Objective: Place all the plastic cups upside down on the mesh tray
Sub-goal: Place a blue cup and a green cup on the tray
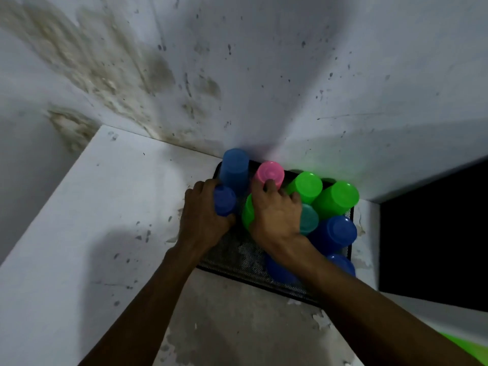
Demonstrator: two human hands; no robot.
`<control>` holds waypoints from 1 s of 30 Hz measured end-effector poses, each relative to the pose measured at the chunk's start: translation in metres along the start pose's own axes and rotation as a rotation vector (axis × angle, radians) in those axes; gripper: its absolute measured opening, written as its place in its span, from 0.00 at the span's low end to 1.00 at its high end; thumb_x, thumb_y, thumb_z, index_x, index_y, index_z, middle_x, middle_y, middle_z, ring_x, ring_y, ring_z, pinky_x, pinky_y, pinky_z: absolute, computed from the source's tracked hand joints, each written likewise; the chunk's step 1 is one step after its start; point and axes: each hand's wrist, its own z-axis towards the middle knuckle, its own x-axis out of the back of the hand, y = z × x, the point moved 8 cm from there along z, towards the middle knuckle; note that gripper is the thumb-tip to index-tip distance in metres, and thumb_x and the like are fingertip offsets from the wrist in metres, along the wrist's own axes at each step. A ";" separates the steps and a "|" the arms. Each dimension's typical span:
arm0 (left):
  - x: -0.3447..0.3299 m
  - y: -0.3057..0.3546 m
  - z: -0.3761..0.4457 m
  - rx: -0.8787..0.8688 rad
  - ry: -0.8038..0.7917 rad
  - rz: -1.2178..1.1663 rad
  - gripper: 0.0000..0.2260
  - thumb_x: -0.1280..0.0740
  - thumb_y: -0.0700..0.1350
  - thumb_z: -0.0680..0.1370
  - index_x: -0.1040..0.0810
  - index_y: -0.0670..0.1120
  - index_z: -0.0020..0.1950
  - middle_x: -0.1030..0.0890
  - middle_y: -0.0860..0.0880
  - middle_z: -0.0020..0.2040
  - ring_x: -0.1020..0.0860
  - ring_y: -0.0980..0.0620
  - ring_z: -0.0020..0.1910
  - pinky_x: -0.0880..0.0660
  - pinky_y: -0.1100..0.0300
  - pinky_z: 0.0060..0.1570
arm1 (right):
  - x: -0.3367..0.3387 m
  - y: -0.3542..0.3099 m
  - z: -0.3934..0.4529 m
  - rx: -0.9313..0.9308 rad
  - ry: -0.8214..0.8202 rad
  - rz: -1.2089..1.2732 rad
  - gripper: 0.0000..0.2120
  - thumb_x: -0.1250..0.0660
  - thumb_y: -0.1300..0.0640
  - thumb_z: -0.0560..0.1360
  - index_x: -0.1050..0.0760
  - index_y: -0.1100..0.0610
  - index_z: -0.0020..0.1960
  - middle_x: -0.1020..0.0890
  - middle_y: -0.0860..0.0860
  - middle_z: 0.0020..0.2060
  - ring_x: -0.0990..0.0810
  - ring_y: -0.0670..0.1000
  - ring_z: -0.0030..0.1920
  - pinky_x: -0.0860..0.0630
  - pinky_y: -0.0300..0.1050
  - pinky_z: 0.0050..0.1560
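Observation:
A black mesh tray (232, 253) lies on a white ledge against the wall. Several plastic cups stand upside down on it: a light blue cup (234, 167), a pink cup (270, 173), two green cups (306, 186) (339, 198), a teal cup (309, 219) and dark blue cups (335, 233). My left hand (203, 217) grips a dark blue cup (224, 200) at the tray's left edge. My right hand (277, 215) rests over a green cup (247, 211), its fingertips touching the pink cup.
The white ledge (92, 220) extends left of the tray, stained and chipped. A stained wall (237, 75) rises directly behind the tray. A dark opening (435, 233) lies to the right. A green object (472, 347) shows at the bottom right corner.

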 end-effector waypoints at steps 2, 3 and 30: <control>-0.003 0.001 0.002 -0.009 -0.006 -0.011 0.34 0.26 0.49 0.60 0.29 0.41 0.63 0.23 0.40 0.59 0.26 0.42 0.57 0.25 0.51 0.52 | -0.002 0.001 -0.001 -0.008 0.010 0.006 0.35 0.28 0.62 0.63 0.36 0.57 0.67 0.24 0.58 0.57 0.22 0.62 0.53 0.32 0.54 0.53; -0.004 0.001 0.003 -0.010 -0.005 -0.015 0.34 0.27 0.50 0.60 0.29 0.42 0.63 0.23 0.40 0.58 0.25 0.41 0.56 0.24 0.49 0.52 | -0.004 0.002 -0.001 -0.009 0.014 0.008 0.35 0.28 0.63 0.62 0.36 0.57 0.67 0.23 0.59 0.56 0.22 0.62 0.53 0.32 0.54 0.52; 0.036 0.073 -0.084 -0.234 0.333 -0.133 0.25 0.27 0.42 0.68 0.28 0.38 0.62 0.24 0.40 0.58 0.25 0.50 0.54 0.26 0.66 0.53 | 0.049 0.051 -0.089 -0.007 0.448 0.517 0.19 0.28 0.49 0.67 0.24 0.55 0.55 0.22 0.55 0.53 0.24 0.57 0.54 0.26 0.55 0.53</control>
